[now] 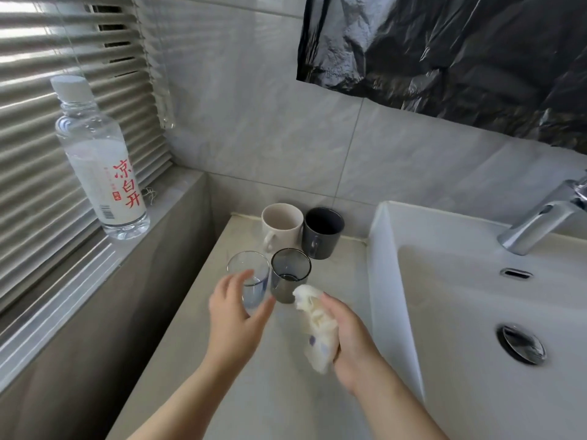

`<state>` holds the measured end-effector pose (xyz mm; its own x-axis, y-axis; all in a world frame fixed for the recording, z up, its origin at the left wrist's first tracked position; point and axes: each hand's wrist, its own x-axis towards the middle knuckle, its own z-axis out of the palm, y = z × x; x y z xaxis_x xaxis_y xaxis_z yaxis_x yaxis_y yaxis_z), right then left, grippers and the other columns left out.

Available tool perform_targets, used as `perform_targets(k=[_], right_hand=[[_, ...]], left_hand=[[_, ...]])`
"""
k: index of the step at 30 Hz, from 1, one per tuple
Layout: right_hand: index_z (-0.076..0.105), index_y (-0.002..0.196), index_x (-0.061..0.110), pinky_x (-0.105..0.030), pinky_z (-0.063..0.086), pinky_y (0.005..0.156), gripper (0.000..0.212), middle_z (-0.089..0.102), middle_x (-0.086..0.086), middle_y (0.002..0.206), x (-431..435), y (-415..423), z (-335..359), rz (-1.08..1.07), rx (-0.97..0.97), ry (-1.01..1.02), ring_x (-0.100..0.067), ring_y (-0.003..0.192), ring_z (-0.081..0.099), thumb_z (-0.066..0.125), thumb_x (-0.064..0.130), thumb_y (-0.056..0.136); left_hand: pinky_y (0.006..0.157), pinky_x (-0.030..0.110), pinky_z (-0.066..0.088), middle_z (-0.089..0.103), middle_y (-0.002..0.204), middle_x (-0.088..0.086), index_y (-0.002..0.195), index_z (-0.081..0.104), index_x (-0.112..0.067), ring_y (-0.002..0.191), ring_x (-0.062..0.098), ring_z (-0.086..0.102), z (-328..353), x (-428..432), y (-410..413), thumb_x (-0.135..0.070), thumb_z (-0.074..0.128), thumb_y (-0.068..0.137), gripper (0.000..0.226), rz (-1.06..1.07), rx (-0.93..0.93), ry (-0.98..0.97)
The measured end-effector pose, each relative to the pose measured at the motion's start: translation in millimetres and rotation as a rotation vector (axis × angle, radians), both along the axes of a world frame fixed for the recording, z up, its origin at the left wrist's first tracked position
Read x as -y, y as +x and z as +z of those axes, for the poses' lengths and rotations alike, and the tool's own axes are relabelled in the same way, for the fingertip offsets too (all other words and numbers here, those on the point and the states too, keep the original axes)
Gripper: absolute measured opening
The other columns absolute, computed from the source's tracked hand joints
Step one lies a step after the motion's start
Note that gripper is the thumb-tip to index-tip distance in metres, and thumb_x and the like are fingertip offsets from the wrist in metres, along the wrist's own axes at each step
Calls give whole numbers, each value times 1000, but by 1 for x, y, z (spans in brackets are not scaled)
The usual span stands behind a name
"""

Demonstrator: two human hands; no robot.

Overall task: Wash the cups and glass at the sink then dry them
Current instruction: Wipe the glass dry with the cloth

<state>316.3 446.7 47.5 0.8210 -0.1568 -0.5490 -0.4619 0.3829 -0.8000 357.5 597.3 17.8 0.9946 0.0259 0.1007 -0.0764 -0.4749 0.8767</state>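
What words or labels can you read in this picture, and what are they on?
"凉白开": red characters running down the label of the water bottle on the window ledge.
Small red seal, fine print and barcode numbers on the same label: too small to read.

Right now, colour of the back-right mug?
The mug is dark grey; head view.
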Motion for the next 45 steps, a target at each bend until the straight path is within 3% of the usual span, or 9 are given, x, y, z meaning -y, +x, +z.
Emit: perform_targets(k=[6,9,11,15,24,28,30,37,45], right_hand=[[68,112,11,-28,44,60,30,71,-8,89,-8,-19,14,208,49,157,-19,71,65,48,24,94],[61,118,8,-32,50,61,29,70,-12,97,-10,-23,10,178,98,98,-25,80,67,57,14,90],[58,117,6,-32,53,63,30,70,-13,94,-11,-29,8,143,78,28,-23,77,67,60,3,87],[55,101,14,-28,43,60,32,63,-8,90,-12,-44,5,132,-3,-97,-22,68,57,45,-11,84],[57,81,13,-16,34,47,31,53,-4,67,4,-77,10,205,-72,-447,-18,58,47,36,-10,82],[57,82,18,-22,38,61,14,51,4,75,6,-92,-10,429,-57,-826,-15,71,50,46,10,85],[62,100,24,-21,38,73,19,51,9,92,3,-100,-19,525,7,-958,-13,90,53,50,16,87],[66,110,27,-30,48,93,33,64,6,115,-19,-114,-42,803,47,-1105,-16,109,57,48,20,83],[60,118,25,-25,44,86,29,58,7,123,-9,-78,-12,515,135,-1075,-13,108,56,51,30,92]], left_hand=[[104,24,22,38,130,-17,116,62,-35,126,8,25,21,0,-13,-56,60,78,43,-145,-170,30],[73,13,41,61,91,-6,85,65,-21,85,8,54,28,-6,-26,-32,64,90,12,-251,-324,-262],[58,17,40,58,69,-1,81,57,-12,60,9,49,29,-9,-34,-20,64,90,14,-253,-385,-343],[56,31,46,58,75,9,83,50,-12,63,21,55,30,-18,-46,-6,58,93,14,-158,-411,-410],[53,32,52,58,83,14,91,49,-12,65,27,56,37,-43,-82,19,42,87,32,-264,-706,-717],[75,29,50,58,102,-2,89,54,-25,90,17,57,13,-42,-96,-8,59,84,18,-338,-468,263],[86,24,43,54,115,-7,99,54,-32,106,14,50,2,-35,-103,-21,58,88,16,-355,-236,540],[93,28,32,49,130,-12,125,53,-35,123,17,41,-33,-31,-117,-36,43,95,32,-509,-22,882],[103,28,32,47,139,-11,136,47,-31,131,15,38,-2,-24,-83,-36,47,96,40,-416,121,817]])
